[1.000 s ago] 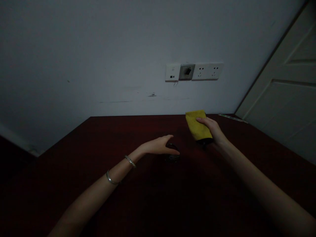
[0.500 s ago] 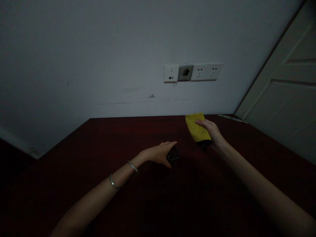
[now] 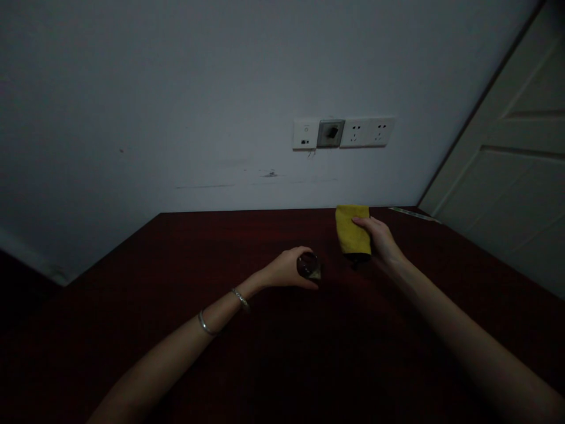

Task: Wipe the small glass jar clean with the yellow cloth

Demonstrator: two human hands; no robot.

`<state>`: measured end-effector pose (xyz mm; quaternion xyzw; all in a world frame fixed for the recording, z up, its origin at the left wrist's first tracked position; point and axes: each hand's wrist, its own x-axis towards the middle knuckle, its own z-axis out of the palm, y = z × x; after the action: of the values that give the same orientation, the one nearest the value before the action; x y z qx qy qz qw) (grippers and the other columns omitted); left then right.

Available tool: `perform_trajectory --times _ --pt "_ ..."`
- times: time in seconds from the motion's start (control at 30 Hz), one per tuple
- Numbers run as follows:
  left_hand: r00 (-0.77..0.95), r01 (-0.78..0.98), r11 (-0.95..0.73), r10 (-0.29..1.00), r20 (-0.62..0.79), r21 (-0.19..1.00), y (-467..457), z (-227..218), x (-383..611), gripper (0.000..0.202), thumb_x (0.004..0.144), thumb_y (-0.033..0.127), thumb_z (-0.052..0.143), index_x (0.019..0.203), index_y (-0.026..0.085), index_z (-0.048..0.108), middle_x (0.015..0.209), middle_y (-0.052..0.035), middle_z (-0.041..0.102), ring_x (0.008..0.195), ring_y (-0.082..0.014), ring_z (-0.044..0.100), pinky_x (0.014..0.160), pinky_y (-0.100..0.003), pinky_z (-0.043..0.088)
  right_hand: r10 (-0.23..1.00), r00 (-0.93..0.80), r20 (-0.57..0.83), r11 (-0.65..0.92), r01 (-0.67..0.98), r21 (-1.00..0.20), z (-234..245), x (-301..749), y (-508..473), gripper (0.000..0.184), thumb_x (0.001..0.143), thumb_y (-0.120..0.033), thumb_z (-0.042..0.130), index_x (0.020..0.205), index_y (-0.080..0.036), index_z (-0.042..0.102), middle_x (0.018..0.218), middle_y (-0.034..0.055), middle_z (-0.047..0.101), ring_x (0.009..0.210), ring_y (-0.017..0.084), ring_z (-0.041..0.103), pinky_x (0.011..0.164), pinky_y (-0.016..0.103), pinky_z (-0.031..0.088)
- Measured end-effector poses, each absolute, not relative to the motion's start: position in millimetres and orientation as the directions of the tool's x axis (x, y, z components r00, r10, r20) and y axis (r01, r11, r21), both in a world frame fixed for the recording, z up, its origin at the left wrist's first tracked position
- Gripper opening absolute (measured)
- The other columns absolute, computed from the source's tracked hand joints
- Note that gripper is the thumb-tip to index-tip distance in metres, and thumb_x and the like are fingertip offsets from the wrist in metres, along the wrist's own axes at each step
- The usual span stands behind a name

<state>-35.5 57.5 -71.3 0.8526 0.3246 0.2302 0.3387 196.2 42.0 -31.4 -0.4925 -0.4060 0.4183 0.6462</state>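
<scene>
We've got the left hand wrapped round a dark glass over the red-brown tabletop, the right pinching a yellow cloth, and any loosening could let that smooth glass slip!

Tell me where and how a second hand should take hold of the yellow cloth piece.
Probably best to pinch the yellow cloth piece by its free left edge, coming from the left, thumb on the near face and fingers behind. It looks flat and broad, and the right hand already has its right edge, thumb lying over the near face.
</scene>
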Motion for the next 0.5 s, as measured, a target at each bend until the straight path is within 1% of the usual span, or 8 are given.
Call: perform_trajectory --times 0.07,0.13,0.23,0.3,0.37,0.4,0.43,0.5 --pt "0.612 0.281 -0.442 0.766 0.195 0.852 58.4 -76.0 -33.3 0.081 0.051 0.037 0.086 0.121 0.016 0.052 0.115 -0.0129 0.064 0.106 -0.0272 0.061 0.094 -0.042 0.046 0.941 0.316 0.118 0.163 -0.117 -0.98 -30.8 194.7 41.8 0.031 0.064 -0.04 0.072 0.087 -0.021 0.064 0.084 0.0066 0.073 0.075 0.025 0.069 0.06 0.035 0.057" --pt "0.537 0.141 -0.312 0.821 0.193 0.939 60.0 -82.6 -30.7 0.083 0.049 0.03 0.087 0.121 0.014 0.05 0.116 -0.0146 0.063 0.105 -0.0267 0.061 0.095 -0.043 0.046 0.944 0.302 0.13 0.161 -0.08 -0.984 -30.2 192.3 41.4 0.034 0.066 -0.043 0.072 0.089 -0.021 0.064 0.084 0.0074 0.073 0.073 0.025 0.069 0.059 0.035 0.057" --pt "0.421 -0.059 -0.194 0.885 0.201 0.979 63.1 -92.4 -27.0 0.082 0.047 0.025 0.087 0.119 0.013 0.05 0.117 -0.0156 0.062 0.108 -0.0269 0.061 0.097 -0.043 0.045 0.95 0.265 0.163 0.17 -0.002 -0.985 -28.6 188.6 39.7 0.038 0.068 -0.047 0.071 0.093 -0.02 0.064 0.087 0.0077 0.073 0.07 0.023 0.069 0.059 0.035 0.057" --pt "0.359 -0.143 -0.183 0.906 0.223 0.973 64.6 -96.0 -25.8 0.081 0.048 0.025 0.087 0.119 0.013 0.05 0.117 -0.0148 0.062 0.11 -0.0273 0.059 0.1 -0.044 0.043 0.953 0.229 0.2 0.19 0.066 -0.98 -25.9 187.5 37.1 0.04 0.067 -0.047 0.072 0.095 -0.02 0.064 0.088 0.007 0.073 0.071 0.023 0.068 0.061 0.035 0.056" --pt "0.324 -0.181 -0.211 0.909 0.261 0.96 64.2 -95.3 -26.0 0.082 0.049 0.027 0.087 0.12 0.014 0.049 0.118 -0.0146 0.061 0.112 -0.0279 0.058 0.101 -0.044 0.042 0.951 0.184 0.247 0.223 0.141 -0.965 -21.2 187.6 32.6 0.041 0.063 -0.045 0.076 0.094 -0.02 0.066 0.088 0.0054 0.073 0.075 0.024 0.068 0.066 0.036 0.056" --pt "0.311 -0.188 -0.238 0.906 0.288 0.953 63.0 -93.3 -26.5 0.082 0.05 0.029 0.086 0.121 0.014 0.048 0.119 -0.0147 0.061 0.113 -0.028 0.058 0.101 -0.044 0.043 0.946 0.146 0.291 0.258 0.207 -0.944 -18.0 188.1 29.8 0.04 0.063 -0.043 0.077 0.094 -0.02 0.067 0.088 0.0046 0.072 0.077 0.024 0.067 0.07 0.037 0.055" --pt "0.299 -0.188 -0.273 0.899 0.32 0.944 61.0 -90.1 -27.4 0.082 0.051 0.031 0.086 0.122 0.014 0.047 0.119 -0.0148 0.06 0.113 -0.0279 0.058 0.101 -0.044 0.043 0.934 0.094 0.343 0.304 0.291 -0.907 -14.3 188.6 26.6 0.039 0.063 -0.042 0.076 0.095 -0.021 0.067 0.088 0.0043 0.072 0.079 0.024 0.066 0.073 0.038 0.054" --pt "0.277 -0.176 -0.363 0.874 0.4 0.915 55.2 -81.4 -29.6 0.082 0.054 0.033 0.084 0.123 0.015 0.045 0.119 -0.0145 0.059 0.111 -0.0272 0.058 0.099 -0.042 0.045 0.87 -0.084 0.486 0.454 0.523 -0.721 -6.2 189.5 19.7 0.036 0.072 -0.041 0.07 0.102 -0.022 0.065 0.094 0.0052 0.072 0.083 0.025 0.066 0.077 0.041 0.053"
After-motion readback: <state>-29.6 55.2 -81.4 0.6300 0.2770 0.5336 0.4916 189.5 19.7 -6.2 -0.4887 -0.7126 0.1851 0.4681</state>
